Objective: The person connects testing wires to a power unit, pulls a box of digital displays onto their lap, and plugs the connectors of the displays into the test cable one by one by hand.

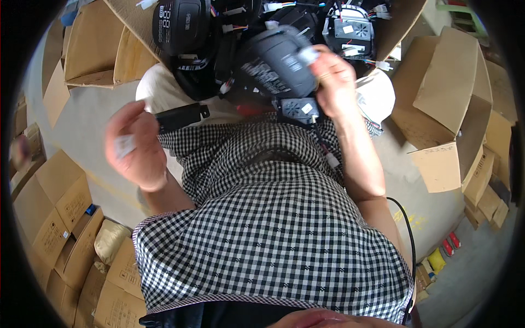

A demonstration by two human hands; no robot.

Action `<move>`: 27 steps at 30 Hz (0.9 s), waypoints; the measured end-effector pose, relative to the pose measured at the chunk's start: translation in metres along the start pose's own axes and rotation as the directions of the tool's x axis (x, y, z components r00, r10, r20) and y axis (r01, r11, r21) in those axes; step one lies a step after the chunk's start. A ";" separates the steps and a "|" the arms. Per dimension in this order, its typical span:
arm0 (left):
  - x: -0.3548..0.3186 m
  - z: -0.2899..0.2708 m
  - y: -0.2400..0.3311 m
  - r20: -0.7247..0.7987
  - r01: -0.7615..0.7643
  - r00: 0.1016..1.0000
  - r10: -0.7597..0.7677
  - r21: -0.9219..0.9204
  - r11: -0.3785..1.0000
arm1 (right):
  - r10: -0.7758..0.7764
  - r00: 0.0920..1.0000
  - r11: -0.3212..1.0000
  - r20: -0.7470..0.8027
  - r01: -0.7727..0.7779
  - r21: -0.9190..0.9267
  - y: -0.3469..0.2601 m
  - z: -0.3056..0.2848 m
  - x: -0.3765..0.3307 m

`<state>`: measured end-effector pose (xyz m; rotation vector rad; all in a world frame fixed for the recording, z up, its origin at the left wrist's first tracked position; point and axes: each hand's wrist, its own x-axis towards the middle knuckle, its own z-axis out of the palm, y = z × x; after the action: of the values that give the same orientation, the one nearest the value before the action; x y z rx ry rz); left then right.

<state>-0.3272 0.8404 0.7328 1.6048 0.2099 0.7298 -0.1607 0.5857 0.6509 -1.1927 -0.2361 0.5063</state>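
My right hand (338, 82) grips the right edge of a black digital instrument display (279, 63), tilted above my lap. A small black module with a speaker grille (299, 109) hangs below it, and a wire with a white connector (331, 159) dangles further down. At the left, my left hand (136, 147) is raised and slightly blurred, with white tape on it. From its fingers a long black plastic piece (183, 116) sticks out to the right. How the fingers close on that piece is partly hidden.
A large open carton (131, 16) in front of me holds several more black displays (183, 27) with coloured wires and white connectors. Open cardboard boxes stand at the right (445, 93) and left (90, 49). More cartons (60, 218) are at the lower left. A black cable (407, 218) runs beside my right arm.
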 end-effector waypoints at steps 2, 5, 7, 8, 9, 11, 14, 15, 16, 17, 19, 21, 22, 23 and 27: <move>0.004 0.022 0.010 0.093 0.418 0.891 -0.444 0.213 0.883 | 0.132 0.989 0.879 0.069 -0.149 0.454 -0.016 -0.037 0.006; 0.004 0.060 0.000 0.295 0.450 0.815 -0.499 0.218 0.866 | 0.095 0.992 0.841 -0.078 -0.038 0.540 -0.013 -0.056 0.009; 0.011 0.080 -0.008 0.406 0.450 0.726 -0.555 0.330 0.830 | 0.082 0.996 0.826 -0.047 -0.042 0.562 -0.015 -0.058 0.009; 0.014 0.089 -0.018 0.446 0.454 0.685 -0.576 0.356 0.817 | 0.060 0.998 0.816 -0.012 -0.042 0.576 -0.018 -0.056 0.008; 0.018 0.096 -0.024 0.452 0.444 0.691 -0.565 0.351 0.824 | 0.073 0.996 0.816 -0.057 -0.026 0.578 -0.016 -0.057 0.007; 0.024 0.108 -0.030 0.414 0.791 0.454 -0.789 0.220 0.571 | 0.049 0.992 0.840 -0.114 0.021 0.542 -0.022 -0.052 0.007; 0.024 0.119 -0.041 0.285 0.814 0.572 -0.769 -0.083 0.575 | 0.057 0.995 0.823 -0.083 0.000 0.568 -0.036 -0.055 0.004; 0.027 0.119 -0.042 0.298 0.831 0.548 -0.781 -0.091 0.549 | 0.067 0.993 0.819 -0.100 0.002 0.574 -0.037 -0.054 0.002; 0.029 0.118 -0.046 0.312 0.830 0.548 -0.776 -0.087 0.551 | 0.079 0.990 0.814 -0.116 0.003 0.581 -0.038 -0.055 -0.001; 0.030 0.117 -0.051 0.326 0.858 0.508 -0.797 -0.109 0.503 | 0.061 0.996 0.779 -0.068 -0.005 0.627 -0.036 -0.060 -0.001; 0.029 0.117 -0.058 0.355 0.881 0.472 -0.807 -0.225 0.416 | 0.070 0.997 0.762 -0.038 -0.029 0.647 -0.034 -0.058 -0.005; 0.029 0.120 -0.068 0.343 0.853 0.456 -0.821 -0.433 0.292 | 0.067 0.998 0.749 -0.015 -0.040 0.661 -0.033 -0.057 -0.007; 0.030 0.120 -0.070 0.335 0.769 0.438 -0.834 -0.620 0.155 | 0.106 0.994 0.743 0.019 -0.092 0.663 -0.035 -0.056 -0.008; 0.030 0.121 -0.069 0.394 0.734 0.503 -0.770 -0.665 0.139 | 0.146 0.988 0.734 0.055 -0.145 0.664 -0.035 -0.055 -0.009; 0.010 0.129 -0.078 0.241 0.602 0.740 -0.628 -0.652 0.460 | 0.433 0.900 0.805 -0.060 -0.356 0.474 -0.024 -0.069 0.009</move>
<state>-0.2252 0.7540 0.6623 0.6669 0.4573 0.1883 -0.1171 0.5262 0.6473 -0.8103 0.2788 0.7765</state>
